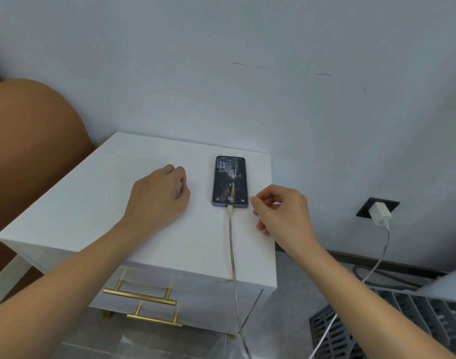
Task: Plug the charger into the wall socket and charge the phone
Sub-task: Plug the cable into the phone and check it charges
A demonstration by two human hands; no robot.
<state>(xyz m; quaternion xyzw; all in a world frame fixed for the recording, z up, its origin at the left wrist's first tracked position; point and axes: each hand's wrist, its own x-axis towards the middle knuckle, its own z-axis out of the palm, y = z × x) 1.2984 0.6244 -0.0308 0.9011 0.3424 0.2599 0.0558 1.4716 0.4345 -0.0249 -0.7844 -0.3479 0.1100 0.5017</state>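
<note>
Both hands empty; cable [232, 244] in phone [230, 180].

Bare forearms and hands [158, 195] (no sleeves, rings or watch).

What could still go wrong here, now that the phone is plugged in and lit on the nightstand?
1. The cable drapes over the nightstand front edge and hangs in a loop toward the charger; a snag could drag the phone off.
2. The right hand sits close beside the connector and could nudge it loose when pulling away.
</note>
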